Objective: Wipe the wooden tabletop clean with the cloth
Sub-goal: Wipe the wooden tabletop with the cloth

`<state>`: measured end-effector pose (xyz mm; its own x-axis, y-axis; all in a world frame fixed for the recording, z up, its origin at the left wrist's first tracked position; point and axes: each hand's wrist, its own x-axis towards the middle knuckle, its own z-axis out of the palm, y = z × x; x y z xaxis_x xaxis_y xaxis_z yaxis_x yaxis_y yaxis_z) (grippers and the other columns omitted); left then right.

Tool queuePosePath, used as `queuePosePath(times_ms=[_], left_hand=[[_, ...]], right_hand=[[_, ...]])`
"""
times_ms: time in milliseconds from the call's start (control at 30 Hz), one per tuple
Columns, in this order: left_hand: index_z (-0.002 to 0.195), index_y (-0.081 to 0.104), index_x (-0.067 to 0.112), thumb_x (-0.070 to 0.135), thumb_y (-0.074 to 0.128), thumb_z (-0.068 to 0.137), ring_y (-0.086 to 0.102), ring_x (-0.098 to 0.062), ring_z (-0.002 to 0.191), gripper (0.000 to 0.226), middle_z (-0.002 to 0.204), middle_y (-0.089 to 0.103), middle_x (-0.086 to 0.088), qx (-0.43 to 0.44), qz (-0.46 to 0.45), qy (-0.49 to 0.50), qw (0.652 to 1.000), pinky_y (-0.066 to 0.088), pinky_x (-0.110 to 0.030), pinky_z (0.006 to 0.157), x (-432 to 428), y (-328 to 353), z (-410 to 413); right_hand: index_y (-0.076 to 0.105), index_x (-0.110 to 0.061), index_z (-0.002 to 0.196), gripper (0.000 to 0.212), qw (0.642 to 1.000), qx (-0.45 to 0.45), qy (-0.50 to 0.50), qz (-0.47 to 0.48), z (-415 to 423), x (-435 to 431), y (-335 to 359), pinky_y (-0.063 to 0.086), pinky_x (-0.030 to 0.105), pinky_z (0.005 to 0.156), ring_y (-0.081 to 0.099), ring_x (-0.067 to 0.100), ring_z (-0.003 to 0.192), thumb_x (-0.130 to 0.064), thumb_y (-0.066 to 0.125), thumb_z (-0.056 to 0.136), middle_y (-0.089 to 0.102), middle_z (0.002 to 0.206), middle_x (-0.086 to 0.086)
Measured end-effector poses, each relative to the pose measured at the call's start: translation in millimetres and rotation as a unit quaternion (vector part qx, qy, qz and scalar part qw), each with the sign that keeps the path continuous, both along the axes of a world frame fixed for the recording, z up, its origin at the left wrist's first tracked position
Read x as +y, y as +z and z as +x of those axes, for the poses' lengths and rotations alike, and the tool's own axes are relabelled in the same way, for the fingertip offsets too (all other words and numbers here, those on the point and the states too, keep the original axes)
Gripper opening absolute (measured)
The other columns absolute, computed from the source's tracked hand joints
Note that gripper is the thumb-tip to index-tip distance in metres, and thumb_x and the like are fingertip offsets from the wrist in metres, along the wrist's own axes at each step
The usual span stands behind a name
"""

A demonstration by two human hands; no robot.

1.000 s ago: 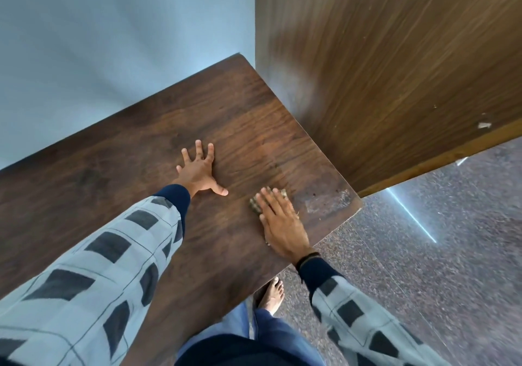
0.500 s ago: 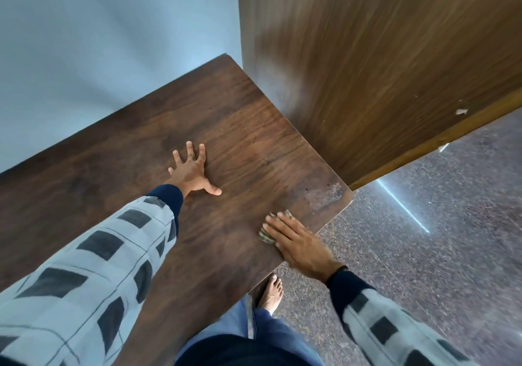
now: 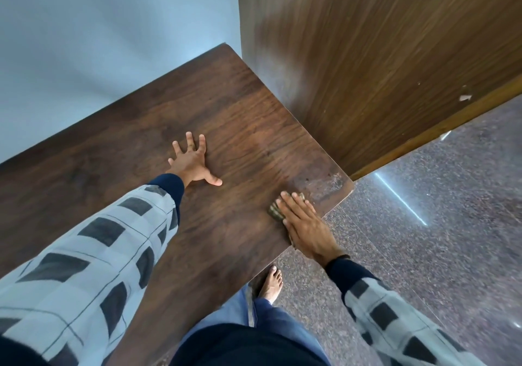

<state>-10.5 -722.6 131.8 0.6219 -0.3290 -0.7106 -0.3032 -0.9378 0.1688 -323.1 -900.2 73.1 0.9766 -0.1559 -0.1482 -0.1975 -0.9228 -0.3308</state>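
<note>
The dark wooden tabletop point(image 3: 226, 116) fills the middle of the head view. My right hand point(image 3: 305, 224) lies flat on a small greenish-brown cloth point(image 3: 274, 210) near the table's front right edge; most of the cloth is hidden under the palm. A worn, pale patch point(image 3: 324, 184) marks the right corner just beyond the fingers. My left hand point(image 3: 192, 162) rests flat on the tabletop further in, fingers spread, holding nothing.
A tall wooden cabinet side point(image 3: 381, 54) stands against the table's right end. A pale blue wall point(image 3: 99, 40) runs behind the table. Speckled stone floor point(image 3: 423, 252) lies to the right, with my bare foot point(image 3: 272, 281) under the table's edge.
My right hand slid the cloth from further in on the table toward the front edge, then shifted slightly right toward the worn corner. My left hand stayed planted.
</note>
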Motion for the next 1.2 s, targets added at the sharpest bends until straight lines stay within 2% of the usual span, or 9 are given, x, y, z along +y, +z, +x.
queuePosePath(times_ms=[100, 233, 300, 467, 667, 833, 1033, 1100, 1200], left_hand=[[0.156, -0.022, 0.029, 0.050, 0.093, 0.059, -0.028, -0.045, 0.145, 0.151, 0.158, -0.039, -0.001, 0.005, 0.009, -0.003, 1.000, 0.008, -0.071, 0.113, -1, 0, 2], [0.156, -0.021, 0.030, 0.049, 0.093, 0.059, -0.028, -0.044, 0.145, 0.151, 0.158, -0.040, 0.000, 0.006, 0.000, 0.001, 1.000, 0.006, -0.071, 0.114, 1, -1, 3], [0.156, -0.021, 0.030, 0.047, 0.093, 0.059, -0.029, -0.044, 0.145, 0.151, 0.158, -0.039, 0.000, 0.002, -0.008, 0.005, 1.000, 0.005, -0.070, 0.113, 1, -1, 1], [0.155, -0.024, 0.030, 0.048, 0.093, 0.060, -0.030, -0.044, 0.144, 0.151, 0.156, -0.042, -0.001, 0.005, 0.003, 0.003, 1.000, 0.005, -0.070, 0.113, 0, -3, 1], [0.155, -0.022, 0.029, 0.048, 0.092, 0.061, -0.029, -0.043, 0.145, 0.149, 0.157, -0.040, -0.001, -0.003, -0.003, 0.002, 1.000, 0.005, -0.069, 0.114, 1, 0, 1], [0.156, -0.020, 0.028, 0.049, 0.092, 0.060, -0.028, -0.043, 0.145, 0.149, 0.158, -0.038, -0.001, -0.009, -0.009, 0.001, 1.000, 0.006, -0.069, 0.115, 1, -2, 1], [0.157, -0.019, 0.030, 0.050, 0.092, 0.059, -0.028, -0.042, 0.146, 0.149, 0.159, -0.038, 0.000, -0.007, -0.018, 0.002, 1.000, 0.006, -0.068, 0.115, 3, -2, 1], [0.156, -0.021, 0.030, 0.049, 0.092, 0.059, -0.029, -0.043, 0.145, 0.150, 0.158, -0.039, 0.000, -0.004, -0.015, 0.004, 1.000, 0.005, -0.069, 0.115, 1, -2, 2], [0.155, -0.022, 0.030, 0.049, 0.092, 0.060, -0.031, -0.043, 0.144, 0.150, 0.156, -0.042, 0.000, -0.002, -0.015, 0.004, 1.000, 0.004, -0.069, 0.114, 1, -2, 3]], right_hand=[[0.024, -0.020, 0.159, 0.052, 0.997, -0.009, -0.074, 0.029, 15, 45, 1, 0.013, 0.047, 0.126, 0.001, 0.020, 0.156, -0.030, 0.026, 0.108, 0.011, 0.168, 0.000], [0.019, -0.022, 0.160, 0.054, 0.992, -0.025, 0.124, -0.013, -9, 38, -5, 0.011, 0.040, 0.126, 0.006, 0.019, 0.155, -0.029, 0.030, 0.108, 0.010, 0.168, 0.000], [0.010, -0.023, 0.161, 0.055, 0.987, -0.006, 0.153, -0.051, -7, 4, -9, 0.013, 0.043, 0.126, 0.002, 0.020, 0.155, -0.030, 0.025, 0.109, 0.005, 0.169, 0.000], [0.024, -0.022, 0.159, 0.054, 0.998, -0.008, -0.057, 0.005, 60, -1, -1, 0.021, 0.048, 0.124, 0.008, 0.021, 0.155, -0.032, 0.027, 0.106, 0.017, 0.167, -0.001], [0.012, -0.021, 0.161, 0.054, 0.989, -0.012, 0.141, -0.036, 37, -25, -5, 0.011, 0.039, 0.126, 0.001, 0.017, 0.155, -0.032, 0.022, 0.109, 0.007, 0.168, -0.001], [0.010, -0.023, 0.160, 0.055, 0.999, 0.004, -0.041, -0.005, 94, -17, -8, 0.019, 0.049, 0.123, 0.001, 0.019, 0.155, -0.034, 0.021, 0.107, 0.006, 0.168, -0.001], [0.011, -0.020, 0.161, 0.055, 0.984, -0.007, 0.168, -0.053, 53, -38, -3, 0.010, 0.038, 0.126, 0.001, 0.017, 0.155, -0.030, 0.025, 0.110, 0.006, 0.169, -0.001], [0.006, -0.022, 0.161, 0.055, 0.989, 0.018, 0.137, -0.044, 64, -52, -3, 0.011, 0.040, 0.125, -0.004, 0.015, 0.155, -0.033, 0.018, 0.109, 0.000, 0.169, -0.003], [0.010, -0.023, 0.161, 0.058, 1.000, 0.024, -0.018, -0.005, 114, -34, -5, 0.012, 0.045, 0.126, -0.004, 0.016, 0.155, -0.037, 0.014, 0.105, 0.003, 0.169, -0.004]])
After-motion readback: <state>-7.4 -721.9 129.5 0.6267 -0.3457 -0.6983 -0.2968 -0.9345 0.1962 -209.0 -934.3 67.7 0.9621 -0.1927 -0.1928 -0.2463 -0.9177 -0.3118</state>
